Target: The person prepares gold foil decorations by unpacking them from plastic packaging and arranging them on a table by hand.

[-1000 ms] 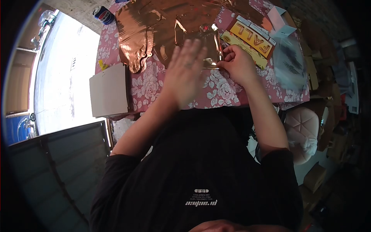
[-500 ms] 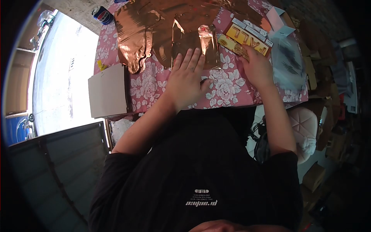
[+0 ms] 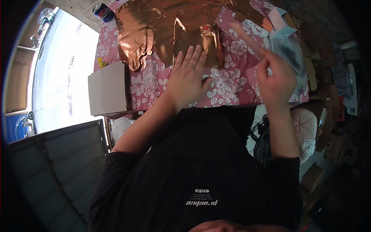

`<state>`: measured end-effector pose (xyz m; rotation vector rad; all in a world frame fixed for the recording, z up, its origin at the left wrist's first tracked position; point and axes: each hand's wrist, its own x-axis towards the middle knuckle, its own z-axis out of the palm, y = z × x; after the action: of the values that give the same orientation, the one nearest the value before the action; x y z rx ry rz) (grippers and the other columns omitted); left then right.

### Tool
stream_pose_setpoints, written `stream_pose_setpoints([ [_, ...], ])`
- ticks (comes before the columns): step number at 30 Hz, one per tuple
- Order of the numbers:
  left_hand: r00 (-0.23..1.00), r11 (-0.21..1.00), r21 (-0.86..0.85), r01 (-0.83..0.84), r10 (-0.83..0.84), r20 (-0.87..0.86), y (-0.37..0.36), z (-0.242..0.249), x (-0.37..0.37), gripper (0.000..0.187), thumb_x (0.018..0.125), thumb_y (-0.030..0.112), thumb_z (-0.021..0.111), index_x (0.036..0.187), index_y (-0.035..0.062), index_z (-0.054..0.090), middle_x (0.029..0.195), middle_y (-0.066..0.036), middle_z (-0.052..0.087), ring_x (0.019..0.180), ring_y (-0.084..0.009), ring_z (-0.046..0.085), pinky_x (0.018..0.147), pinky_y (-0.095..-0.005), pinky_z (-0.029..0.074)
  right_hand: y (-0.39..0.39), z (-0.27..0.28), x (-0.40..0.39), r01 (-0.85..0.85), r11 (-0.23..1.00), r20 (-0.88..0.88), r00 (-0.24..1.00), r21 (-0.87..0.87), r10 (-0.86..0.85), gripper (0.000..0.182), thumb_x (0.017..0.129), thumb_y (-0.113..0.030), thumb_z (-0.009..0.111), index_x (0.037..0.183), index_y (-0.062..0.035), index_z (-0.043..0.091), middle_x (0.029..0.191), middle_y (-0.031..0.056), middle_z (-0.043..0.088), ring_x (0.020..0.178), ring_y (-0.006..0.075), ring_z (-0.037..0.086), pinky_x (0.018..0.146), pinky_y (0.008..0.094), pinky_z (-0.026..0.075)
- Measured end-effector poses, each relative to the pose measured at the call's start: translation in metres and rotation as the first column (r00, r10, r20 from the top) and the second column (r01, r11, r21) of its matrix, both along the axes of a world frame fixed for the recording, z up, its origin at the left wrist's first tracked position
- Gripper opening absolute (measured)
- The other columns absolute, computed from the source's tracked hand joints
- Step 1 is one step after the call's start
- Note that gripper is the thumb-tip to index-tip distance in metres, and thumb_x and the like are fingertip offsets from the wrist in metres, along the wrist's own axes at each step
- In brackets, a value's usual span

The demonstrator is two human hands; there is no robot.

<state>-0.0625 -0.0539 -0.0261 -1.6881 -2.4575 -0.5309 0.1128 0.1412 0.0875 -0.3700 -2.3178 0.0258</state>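
Note:
My left hand lies flat with its fingers spread, the fingertips on a rectangular piece of shiny copper-coloured foil. Beneath and beyond that piece, larger copper foil spreads across the table, its left part crumpled at the lower edge. My right hand is raised over the right side of the table, fingers curled and thumb and forefinger close together. A thin, blurred streak runs up and left from these fingers; motion smear hides what it is. The yellow printed card with large letters is not recognisable now.
Pink floral cloth covers the table. Grey-brown card sheets stand at the left edge, with a drinks can at the back left. On the right are a clear plastic bag and an open white box. A cushioned stool is below.
My right hand has moved right and towards me, lifting off the cloth. The yellow printed card that was under its fingers has left its spot. My left hand has stayed nearly still.

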Motion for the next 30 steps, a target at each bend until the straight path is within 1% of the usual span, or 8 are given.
stream_pose_setpoints([
  [5, 0.999, 0.999, -0.045, 0.026, -0.027, -0.023, -0.001, 0.006, -0.002, 0.080, 0.100, 0.048, 0.069, 0.161, -0.0006, 0.050, 0.175, -0.028, 0.037, 0.166, -0.0418, 0.030, 0.136, -0.0566, 0.021, -0.057, -0.013, 0.003, -0.315, 0.940, 0.030, 0.946, -0.132, 0.321, 0.027, 0.084, 0.007, 0.070, 0.108, -0.0037, 0.077, 0.111, 0.0131, 0.082, 0.099, 0.0321, 0.079, 0.089, 0.0451, 0.063],
  [10, 0.998, 0.979, 0.196, 0.055, -0.056, 0.003, -0.020, 0.008, -0.010, 0.067, 0.093, 0.035, 0.076, 0.150, 0.0032, 0.063, 0.170, -0.030, 0.042, 0.162, -0.0453, 0.035, 0.134, -0.0596, 0.026, -0.064, -0.025, 0.006, -0.293, 0.943, 0.121, 0.942, -0.161, 0.313, 0.034, 0.081, 0.009, 0.068, 0.112, -0.0032, 0.075, 0.117, 0.0139, 0.081, 0.106, 0.0331, 0.079, 0.093, 0.0443, 0.064],
  [14, 0.999, 0.979, 0.203, 0.012, -0.022, 0.046, -0.053, 0.029, -0.010, 0.061, 0.092, 0.025, 0.078, 0.147, 0.0026, 0.064, 0.164, -0.030, 0.050, 0.157, -0.0461, 0.044, 0.132, -0.0579, 0.032, -0.067, -0.030, 0.010, -0.293, 0.938, 0.186, 0.926, -0.187, 0.327, 0.036, 0.083, 0.009, 0.067, 0.116, -0.0025, 0.074, 0.120, 0.0143, 0.081, 0.112, 0.0330, 0.079, 0.095, 0.0428, 0.065],
  [17, 0.991, 0.979, 0.154, -0.131, 0.134, -0.006, -0.067, 0.035, -0.006, 0.048, 0.093, 0.013, 0.076, 0.139, 0.0022, 0.069, 0.153, -0.027, 0.062, 0.145, -0.0444, 0.058, 0.125, -0.0533, 0.044, -0.066, -0.034, 0.006, -0.305, 0.939, 0.224, 0.915, -0.159, 0.335, 0.035, 0.087, 0.006, 0.066, 0.120, -0.0032, 0.074, 0.122, 0.0137, 0.081, 0.113, 0.0317, 0.079, 0.095, 0.0420, 0.064],
  [19, 0.958, 0.920, 0.287, -0.268, 0.222, 0.182, -0.076, 0.024, -0.012, 0.035, 0.098, 0.008, 0.072, 0.132, 0.0015, 0.072, 0.140, -0.023, 0.071, 0.133, -0.0405, 0.067, 0.115, -0.0486, 0.052, -0.068, -0.035, 0.000, -0.311, 0.938, 0.243, 0.908, -0.154, 0.341, 0.035, 0.088, 0.005, 0.066, 0.121, -0.0036, 0.074, 0.123, 0.0134, 0.081, 0.113, 0.0309, 0.079, 0.095, 0.0412, 0.064],
  [23, 0.884, 0.822, 0.405, -0.401, 0.232, 0.405, -0.081, 0.038, -0.033, 0.032, 0.100, 0.007, 0.070, 0.131, 0.0010, 0.073, 0.129, -0.019, 0.076, 0.123, -0.0385, 0.072, 0.106, -0.0449, 0.055, -0.075, -0.039, -0.013, -0.331, 0.933, 0.279, 0.891, -0.140, 0.358, 0.035, 0.089, 0.001, 0.066, 0.122, -0.0049, 0.074, 0.123, 0.0124, 0.080, 0.115, 0.0292, 0.078, 0.094, 0.0396, 0.063],
  [26, 0.860, 0.852, 0.436, -0.290, 0.032, 0.509, -0.073, 0.055, -0.047, 0.034, 0.103, 0.012, 0.069, 0.135, 0.0010, 0.071, 0.132, -0.021, 0.073, 0.125, -0.0383, 0.071, 0.106, -0.0437, 0.055, -0.079, -0.042, -0.021, -0.318, 0.933, 0.327, 0.875, -0.171, 0.358, 0.036, 0.089, -0.001, 0.065, 0.124, -0.0054, 0.074, 0.121, 0.0129, 0.080, 0.115, 0.0289, 0.077, 0.095, 0.0402, 0.063],
  [30, 0.876, 0.941, 0.312, -0.129, -0.039, 0.481, -0.053, 0.069, -0.053, 0.037, 0.104, 0.014, 0.069, 0.139, 0.0011, 0.070, 0.139, -0.022, 0.071, 0.130, -0.0398, 0.069, 0.108, -0.0444, 0.054, -0.081, -0.052, -0.028, -0.290, 0.938, 0.328, 0.881, -0.191, 0.339, 0.037, 0.090, -0.002, 0.065, 0.126, -0.0057, 0.074, 0.121, 0.0136, 0.080, 0.114, 0.0289, 0.077, 0.096, 0.0413, 0.062],
])
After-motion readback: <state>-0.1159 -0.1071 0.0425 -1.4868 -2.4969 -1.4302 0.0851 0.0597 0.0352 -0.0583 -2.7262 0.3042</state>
